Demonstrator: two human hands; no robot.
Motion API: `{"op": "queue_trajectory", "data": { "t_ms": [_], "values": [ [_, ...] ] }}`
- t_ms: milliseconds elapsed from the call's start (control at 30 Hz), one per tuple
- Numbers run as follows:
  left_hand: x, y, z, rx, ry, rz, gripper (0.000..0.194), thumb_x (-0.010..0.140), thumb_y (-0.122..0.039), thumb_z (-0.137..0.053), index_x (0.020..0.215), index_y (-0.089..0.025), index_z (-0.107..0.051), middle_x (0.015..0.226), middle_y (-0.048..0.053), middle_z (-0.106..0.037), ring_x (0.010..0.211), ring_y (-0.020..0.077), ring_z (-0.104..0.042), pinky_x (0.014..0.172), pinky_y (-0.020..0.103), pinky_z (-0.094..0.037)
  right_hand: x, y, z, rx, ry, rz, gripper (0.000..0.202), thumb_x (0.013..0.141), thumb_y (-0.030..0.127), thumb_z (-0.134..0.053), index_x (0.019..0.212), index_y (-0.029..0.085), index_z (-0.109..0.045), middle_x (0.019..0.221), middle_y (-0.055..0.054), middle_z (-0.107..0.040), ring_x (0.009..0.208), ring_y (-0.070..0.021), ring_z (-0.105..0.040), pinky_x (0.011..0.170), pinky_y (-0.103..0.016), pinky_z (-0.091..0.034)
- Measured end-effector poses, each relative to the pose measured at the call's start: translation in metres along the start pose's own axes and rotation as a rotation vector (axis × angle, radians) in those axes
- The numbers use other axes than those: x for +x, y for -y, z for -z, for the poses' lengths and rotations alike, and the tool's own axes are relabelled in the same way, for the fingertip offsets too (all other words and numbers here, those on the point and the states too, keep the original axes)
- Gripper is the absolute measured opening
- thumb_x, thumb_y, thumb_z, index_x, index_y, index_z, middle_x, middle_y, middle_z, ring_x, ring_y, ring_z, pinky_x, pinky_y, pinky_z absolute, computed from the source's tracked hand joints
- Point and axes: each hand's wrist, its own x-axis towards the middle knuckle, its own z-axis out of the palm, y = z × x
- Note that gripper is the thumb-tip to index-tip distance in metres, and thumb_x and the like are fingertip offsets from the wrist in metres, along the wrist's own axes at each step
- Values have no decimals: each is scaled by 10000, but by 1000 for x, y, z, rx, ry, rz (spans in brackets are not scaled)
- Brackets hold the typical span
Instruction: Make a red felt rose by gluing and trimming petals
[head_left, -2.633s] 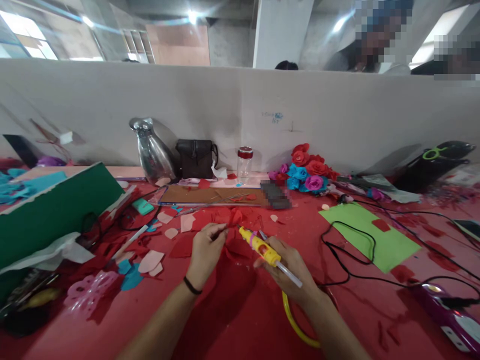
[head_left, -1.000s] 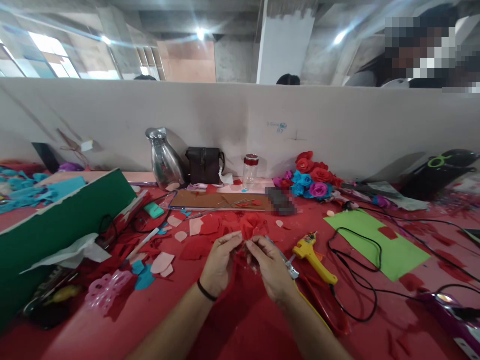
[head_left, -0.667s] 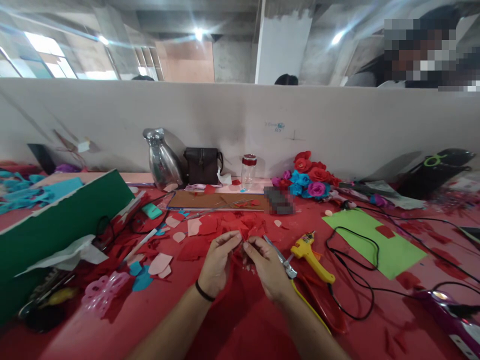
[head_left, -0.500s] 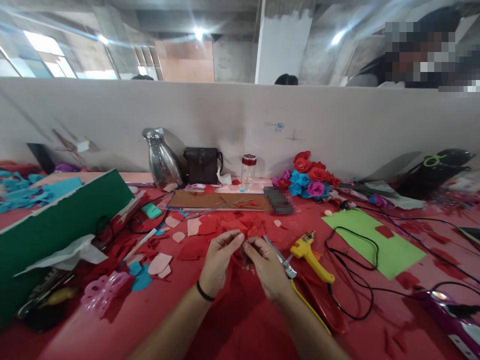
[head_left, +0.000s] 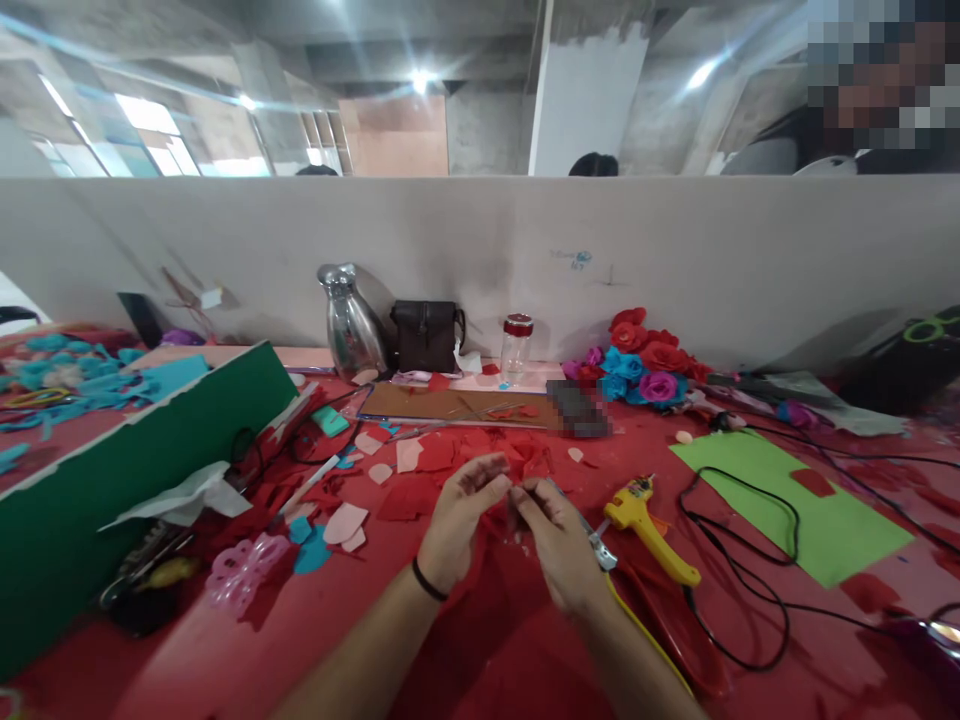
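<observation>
My left hand (head_left: 463, 520), with a dark band at the wrist, is closed in a pinch near the middle of the red table. Close beside it on the right, my right hand (head_left: 555, 540) is pinched too, the fingertips nearly meeting. What they hold is too small and too blended with the red behind to name. Red petal pieces (head_left: 405, 500) lie around the fingertips. Pliers (head_left: 602, 550) with one red and one yellow handle lie just right of my right hand, and beyond them a yellow glue gun (head_left: 643, 525).
Behind stand a steel jug (head_left: 354, 330), a dark bag (head_left: 425, 335), a glass jar (head_left: 517, 348) and paper flowers (head_left: 649, 360). A green board (head_left: 150, 470) rises at left. Black cable loops over a light green sheet (head_left: 795, 500) at right. A person is behind the partition (head_left: 480, 230).
The view has shifted, so the scene sits further right in the picture. My hands stay close together, the left fingers slightly more raised.
</observation>
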Motion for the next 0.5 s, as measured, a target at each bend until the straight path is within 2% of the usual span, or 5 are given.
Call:
{"op": "queue_trajectory", "data": {
  "t_ms": [167,300,367,500],
  "values": [
    [6,-1,5,10,-82,-27,215,592,-316,-777,629,-147,-649,628,3,-609,585,104,-530,580,213,-429,1,-2,0,102,-49,-66,319,672,483,-707,727,207,-557,626,42,-561,534,-104,-468,489,-222,-364],
    [6,-2,6,105,-31,18,232,610,-357,-756,612,-148,-655,596,9,-612,564,114,-529,571,224,-429,0,-2,-2,102,-13,-81,328,669,487,-704,709,199,-553,617,43,-556,530,-97,-468,505,-224,-363],
    [5,-3,4,162,-19,-6,199,590,-321,-767,617,-152,-666,588,7,-611,558,119,-525,560,229,-425,0,-1,-2,83,16,-94,341,669,504,-695,701,196,-552,597,48,-544,527,-97,-466,513,-226,-359],
    [2,-8,2,208,-82,-72,124,565,-242,-763,606,-155,-683,606,9,-629,577,123,-533,581,232,-431,-1,2,-4,68,51,-122,368,644,522,-699,680,195,-534,570,56,-529,520,-95,-453,524,-229,-351]
  ]
}}
